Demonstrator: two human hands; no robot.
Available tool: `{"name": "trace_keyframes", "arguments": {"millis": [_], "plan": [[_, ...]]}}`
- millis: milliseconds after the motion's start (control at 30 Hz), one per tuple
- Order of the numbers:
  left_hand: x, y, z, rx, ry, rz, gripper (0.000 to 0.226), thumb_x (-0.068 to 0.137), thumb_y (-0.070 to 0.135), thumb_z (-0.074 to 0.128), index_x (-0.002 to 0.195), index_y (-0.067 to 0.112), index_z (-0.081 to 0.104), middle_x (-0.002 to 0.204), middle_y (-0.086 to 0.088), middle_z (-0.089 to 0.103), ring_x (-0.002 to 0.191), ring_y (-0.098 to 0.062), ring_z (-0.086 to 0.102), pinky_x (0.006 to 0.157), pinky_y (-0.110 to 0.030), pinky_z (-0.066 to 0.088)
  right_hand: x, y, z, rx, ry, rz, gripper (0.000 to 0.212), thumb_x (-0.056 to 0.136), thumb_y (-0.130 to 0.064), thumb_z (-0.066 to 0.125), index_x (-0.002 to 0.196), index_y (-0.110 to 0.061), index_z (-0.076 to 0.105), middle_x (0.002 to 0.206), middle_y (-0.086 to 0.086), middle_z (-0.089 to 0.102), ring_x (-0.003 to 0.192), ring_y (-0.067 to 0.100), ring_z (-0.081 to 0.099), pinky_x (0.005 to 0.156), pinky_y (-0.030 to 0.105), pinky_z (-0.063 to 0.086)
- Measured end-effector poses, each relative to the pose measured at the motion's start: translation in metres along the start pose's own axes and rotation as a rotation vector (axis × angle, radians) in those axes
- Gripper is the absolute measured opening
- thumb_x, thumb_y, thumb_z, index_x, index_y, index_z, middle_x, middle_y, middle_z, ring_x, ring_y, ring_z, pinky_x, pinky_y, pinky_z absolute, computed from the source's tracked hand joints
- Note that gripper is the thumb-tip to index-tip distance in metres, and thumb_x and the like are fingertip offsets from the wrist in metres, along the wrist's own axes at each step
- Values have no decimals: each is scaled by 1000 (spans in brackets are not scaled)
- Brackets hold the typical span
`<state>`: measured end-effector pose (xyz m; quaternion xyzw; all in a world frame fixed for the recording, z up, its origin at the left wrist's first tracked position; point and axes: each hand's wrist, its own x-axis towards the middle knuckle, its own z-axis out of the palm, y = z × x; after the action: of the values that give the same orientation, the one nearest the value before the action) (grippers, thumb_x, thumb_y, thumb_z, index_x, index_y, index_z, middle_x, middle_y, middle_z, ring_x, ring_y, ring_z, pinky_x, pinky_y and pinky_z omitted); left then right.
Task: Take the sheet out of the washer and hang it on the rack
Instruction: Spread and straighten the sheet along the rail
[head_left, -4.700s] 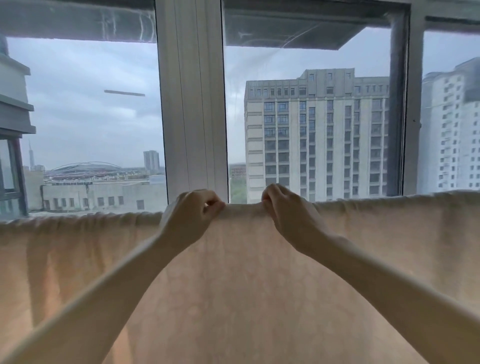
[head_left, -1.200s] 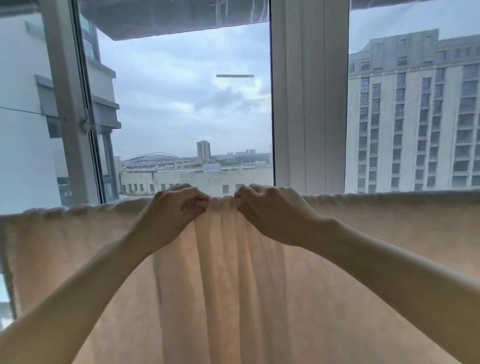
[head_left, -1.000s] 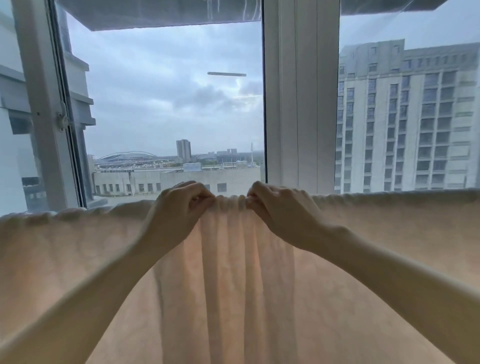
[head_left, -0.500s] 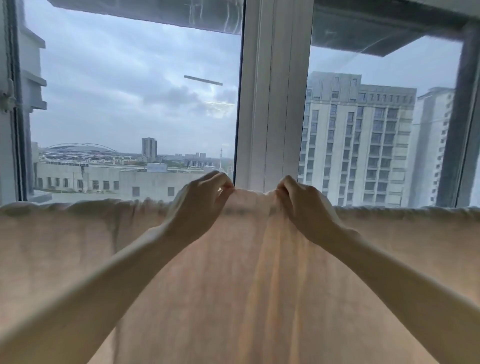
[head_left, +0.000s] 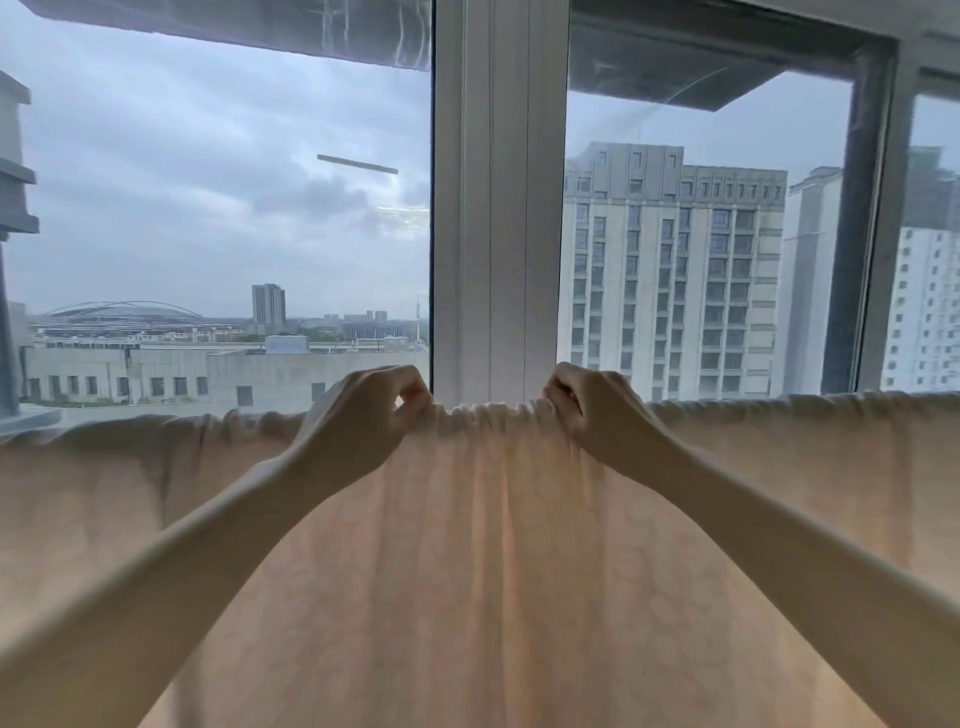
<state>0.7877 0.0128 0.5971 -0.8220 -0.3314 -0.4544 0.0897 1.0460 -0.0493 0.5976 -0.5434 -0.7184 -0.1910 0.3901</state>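
Note:
A pale peach sheet (head_left: 488, 561) hangs across the whole width of the view, draped over a bar that its top fold hides. My left hand (head_left: 363, 421) pinches the top fold just left of the window post. My right hand (head_left: 597, 415) pinches the same fold just right of the post. Between the two hands the fold is gathered into small wrinkles, and soft pleats run down below them. The washer is out of view.
Directly behind the sheet stands a large window with a white central post (head_left: 498, 208) and a dark frame bar (head_left: 862, 234) at the right. City buildings show through the glass. The sheet covers everything below its top fold.
My hands have moved apart along the top fold, from almost touching to a wider spacing either side of the post. The bunched pleats between them have spread wider and flatter. The view has shifted right.

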Motion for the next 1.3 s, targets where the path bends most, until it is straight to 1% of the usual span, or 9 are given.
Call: {"name": "trace_keyframes", "arguments": {"millis": [133, 233, 333, 433, 633, 767, 1000, 1133, 1300], "plan": [[1, 5, 10, 69, 97, 2, 14, 98, 29, 52, 86, 24, 56, 87, 12, 65, 69, -6, 59, 57, -25, 43, -2, 16, -5, -37, 38, 111, 24, 98, -13, 39, 76, -20, 45, 67, 0, 56, 55, 17, 52, 47, 27, 40], [5, 7, 11, 49, 133, -28, 15, 100, 28, 47, 87, 22, 50, 86, 10, 61, 68, -9, 56, 57, -26, 38, 4, 34, -17, -97, 80, 262, 24, 96, -9, 34, 76, -20, 41, 67, 0, 52, 56, 13, 48, 47, 26, 30], [6, 5, 9, 40, 162, -64, 14, 100, 27, 47, 87, 21, 49, 86, 8, 60, 69, -13, 55, 61, -31, 38, 5, 54, -36, -192, 81, 338, 17, 97, -10, 36, 83, -14, 45, 71, 2, 55, 60, 13, 50, 49, 26, 32], [3, 3, 6, 25, 102, -62, 14, 99, 29, 49, 87, 21, 53, 86, 8, 62, 71, -10, 57, 59, -26, 38, 0, 64, -48, -262, 42, 366, 15, 96, -15, 45, 91, -6, 56, 81, 8, 64, 74, 24, 59, 63, 33, 47], [2, 18, 1, 83, -202, 69, 33, 89, 61, 46, 92, 32, 61, 87, 19, 63, 74, 2, 60, 57, -23, 43, 4, 12, -43, -57, -111, 144, 19, 98, -27, 49, 92, -12, 59, 85, 4, 67, 72, 21, 65, 69, 37, 56], [3, 23, -4, 49, -207, 72, 25, 93, 52, 51, 89, 31, 65, 84, 18, 65, 76, -1, 60, 69, -33, 52, -1, -33, -20, 33, -272, -45, 27, 96, -40, 53, 103, -16, 61, 96, 0, 69, 79, 12, 66, 73, 33, 57], [-18, -10, -35, 147, -180, -21, 24, 93, 51, 53, 93, 32, 66, 76, 17, 67, 69, -2, 62, 65, -33, 53, -7, -38, -8, -58, -140, -223, 19, 95, -36, 56, 96, -18, 61, 85, -5, 67, 71, 11, 63, 68, 35, 56], [-29, -27, -52, 105, -169, -55, 21, 92, 46, 54, 90, 32, 69, 79, 17, 69, 72, 2, 63, 69, -36, 55, -8, -36, -5, -56, -49, -164, 14, 98, -30, 50, 94, -20, 58, 77, -2, 66, 65, 16, 62, 65, 38, 54], [-34, -36, -54, 128, -58, -17, 9, 92, 29, 62, 90, 26, 70, 87, 14, 71, 79, -3, 66, 71, -33, 55, -8, -22, -4, -211, 85, -57, 19, 100, -29, 43, 93, -17, 56, 73, -2, 63, 61, 16, 59, 59, 29, 42]]}}
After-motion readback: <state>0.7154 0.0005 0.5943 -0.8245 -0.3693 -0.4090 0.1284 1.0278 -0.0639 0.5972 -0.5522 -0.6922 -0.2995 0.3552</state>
